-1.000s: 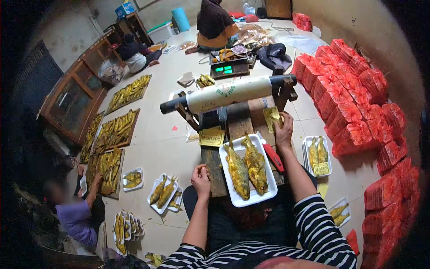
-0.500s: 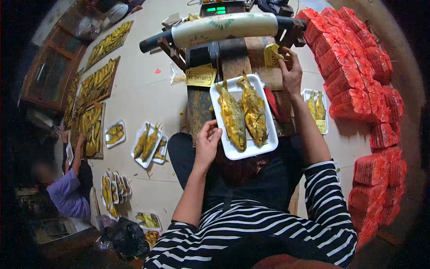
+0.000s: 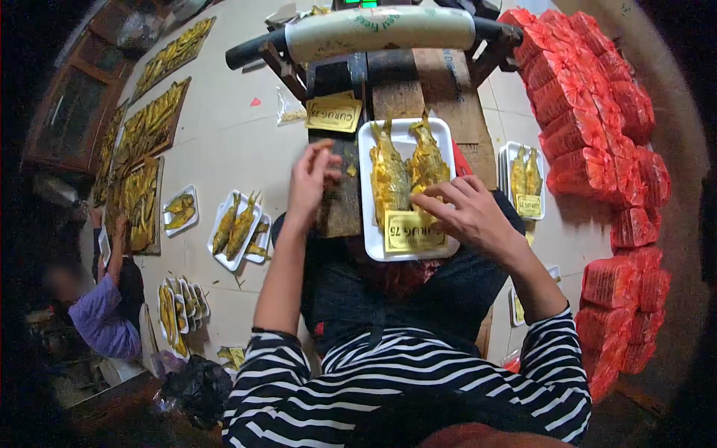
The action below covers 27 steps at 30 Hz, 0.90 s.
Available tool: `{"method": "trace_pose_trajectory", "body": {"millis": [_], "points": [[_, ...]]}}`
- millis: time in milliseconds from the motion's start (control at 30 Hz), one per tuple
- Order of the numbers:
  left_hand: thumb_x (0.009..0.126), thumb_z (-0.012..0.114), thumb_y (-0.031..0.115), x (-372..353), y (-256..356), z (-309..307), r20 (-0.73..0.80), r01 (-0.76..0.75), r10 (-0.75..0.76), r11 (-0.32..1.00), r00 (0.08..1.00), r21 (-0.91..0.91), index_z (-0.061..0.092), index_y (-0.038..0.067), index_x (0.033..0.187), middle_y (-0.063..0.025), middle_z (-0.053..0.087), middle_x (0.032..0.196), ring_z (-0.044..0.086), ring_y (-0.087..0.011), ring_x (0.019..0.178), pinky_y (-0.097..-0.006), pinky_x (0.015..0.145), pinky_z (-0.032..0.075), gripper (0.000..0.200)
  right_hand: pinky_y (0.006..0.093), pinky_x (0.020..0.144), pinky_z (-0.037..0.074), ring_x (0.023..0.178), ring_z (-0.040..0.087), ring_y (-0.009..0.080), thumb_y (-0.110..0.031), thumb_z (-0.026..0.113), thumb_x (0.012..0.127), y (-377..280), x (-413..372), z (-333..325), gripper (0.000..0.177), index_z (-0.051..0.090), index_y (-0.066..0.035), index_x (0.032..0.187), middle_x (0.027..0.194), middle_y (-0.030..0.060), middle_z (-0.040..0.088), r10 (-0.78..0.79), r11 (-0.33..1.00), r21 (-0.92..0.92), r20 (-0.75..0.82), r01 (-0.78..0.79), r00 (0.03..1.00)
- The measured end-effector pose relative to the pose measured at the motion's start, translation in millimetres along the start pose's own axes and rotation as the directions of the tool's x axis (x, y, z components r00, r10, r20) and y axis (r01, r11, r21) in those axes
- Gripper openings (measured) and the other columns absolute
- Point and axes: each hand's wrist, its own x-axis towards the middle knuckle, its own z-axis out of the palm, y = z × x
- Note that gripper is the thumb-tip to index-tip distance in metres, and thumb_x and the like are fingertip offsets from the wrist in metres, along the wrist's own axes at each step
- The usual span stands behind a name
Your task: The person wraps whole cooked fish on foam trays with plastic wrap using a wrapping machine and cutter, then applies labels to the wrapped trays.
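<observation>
On the wooden bench [image 3: 340, 201] in front of me lies a white foam tray [image 3: 367, 187] with two whole yellow fish, a left one [image 3: 390, 175] and a right one [image 3: 428, 160]. A yellow paper label [image 3: 416, 235] rests across their near ends. My right hand [image 3: 469, 215] hovers over the right fish, fingers spread, tips right at the label's upper edge. My left hand [image 3: 310, 183] is raised left of the tray, empty, its fingers loosely curled and apart. Just beyond it sits a pile of yellow labels [image 3: 334, 113].
A film roll [image 3: 381, 33] spans the bench's far end. Packs in red wrap [image 3: 575, 134] are stacked at right, near stacked fish trays [image 3: 525, 183]. More fish trays [image 3: 235, 231] and fish-laden boards [image 3: 153, 123] lie left, where another person [image 3: 108, 317] works.
The label in my right hand has come down onto the fish and been let go. My left hand has left the tray's edge and moved up and left. The tray now lies flatter.
</observation>
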Motion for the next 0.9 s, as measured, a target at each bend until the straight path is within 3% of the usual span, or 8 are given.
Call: {"method": "trace_pose_trajectory", "body": {"millis": [200, 300, 400, 567, 667, 800, 867, 900], "points": [[0.086, 0.050, 0.012, 139, 31, 18, -0.182, -0.168, 0.090, 0.867, 0.979, -0.470, 0.050, 0.002, 0.107, -0.0064, 0.058, 0.092, 0.058, -0.0127, 0.075, -0.0238, 0.056, 0.045, 0.023, 0.0354, 0.087, 0.040, 0.103, 0.049, 0.0258, -0.011, 0.066, 0.070, 36, 17, -3, 0.047, 0.051, -0.010, 0.115, 0.110, 0.0104, 0.050, 0.131, 0.971, 0.224, -0.214, -0.082, 0.968], [0.082, 0.050, 0.005, 175, 40, 44, -0.392, -0.143, -0.077, 0.852, 0.917, -0.503, 0.050, 0.001, 0.104, -0.0072, 0.057, 0.090, 0.056, -0.0163, 0.075, -0.0267, 0.054, 0.045, 0.022, 0.0306, 0.088, 0.041, 0.108, 0.047, 0.0186, -0.005, 0.059, 0.078, 66, 35, -1, 0.042, 0.047, -0.006, 0.118, 0.117, 0.0076, 0.048, 0.440, 0.736, 0.650, -0.246, -0.189, 0.864], [0.083, 0.048, 0.007, 236, 2, 38, -0.378, -0.285, 0.141, 0.889, 0.915, -0.358, 0.049, 0.000, 0.112, -0.0083, 0.058, 0.096, 0.056, -0.0152, 0.075, -0.0304, 0.063, 0.047, 0.030, 0.0291, 0.087, 0.042, 0.104, 0.050, 0.0165, -0.012, 0.060, 0.082, 123, 62, 19, 0.042, 0.045, 0.000, 0.119, 0.115, 0.0106, 0.048, 0.675, 0.443, 0.896, -0.311, -0.030, 0.669], [0.083, 0.049, 0.011, 190, 17, 34, -0.275, -0.222, 0.123, 0.903, 0.954, -0.366, 0.054, 0.002, 0.106, -0.0048, 0.059, 0.094, 0.054, -0.0152, 0.080, -0.0270, 0.072, 0.043, 0.025, 0.0302, 0.088, 0.040, 0.101, 0.051, 0.0213, -0.012, 0.065, 0.075, 246, 116, 66, 0.056, 0.036, 0.008, 0.118, 0.110, 0.0144, 0.051, 0.768, 0.505, 0.863, -0.450, 0.001, 0.455], [0.085, 0.049, 0.017, 135, 53, 32, -0.207, -0.210, 0.157, 0.940, 0.966, -0.267, 0.055, 0.003, 0.098, -0.0066, 0.060, 0.093, 0.058, -0.0181, 0.082, -0.0298, 0.075, 0.047, 0.020, 0.0302, 0.069, 0.047, 0.076, 0.057, 0.0191, -0.013, 0.054, 0.080, 251, 136, 59, 0.019, 0.057, 0.001, 0.092, 0.082, 0.0110, 0.060, 0.846, 0.365, 0.929, -0.303, -0.063, 0.439], [0.085, 0.046, 0.015, 120, 64, 8, 0.042, -0.155, 0.202, 0.852, 0.979, -0.499, 0.053, 0.006, 0.088, -0.0050, 0.058, 0.073, 0.056, -0.0158, 0.068, -0.0290, 0.065, 0.048, 0.012, 0.0258, 0.027, 0.028, 0.038, 0.042, 0.0127, -0.023, 0.045, 0.084, 252, 130, 63, 0.020, 0.055, -0.007, 0.079, 0.061, 0.0065, 0.051, 0.922, -0.116, 0.944, -0.012, 0.308, 0.386], [0.086, 0.046, 0.013, 102, 70, 11, 0.043, -0.082, 0.120, 0.859, 0.992, -0.506, 0.053, 0.004, 0.089, -0.0037, 0.055, 0.071, 0.055, -0.0126, 0.064, -0.0288, 0.061, 0.050, 0.012, 0.0259, 0.060, 0.044, 0.072, 0.054, 0.0162, -0.016, 0.045, 0.084, 230, 100, 54, 0.018, 0.054, -0.005, 0.095, 0.085, 0.0076, 0.056, 0.816, -0.075, 0.914, -0.173, 0.398, 0.552], [0.086, 0.047, 0.013, 97, 67, 9, 0.069, -0.066, 0.117, 0.859, 0.991, -0.508, 0.053, 0.003, 0.089, -0.0031, 0.054, 0.070, 0.054, -0.0118, 0.063, -0.0287, 0.061, 0.051, 0.013, 0.0294, 0.083, 0.044, 0.092, 0.052, 0.0212, -0.011, 0.050, 0.084, 237, 72, 48, 0.024, 0.053, 0.001, 0.104, 0.097, 0.0129, 0.055, 0.520, -0.445, 0.812, -0.110, 0.378, 0.847]]}}
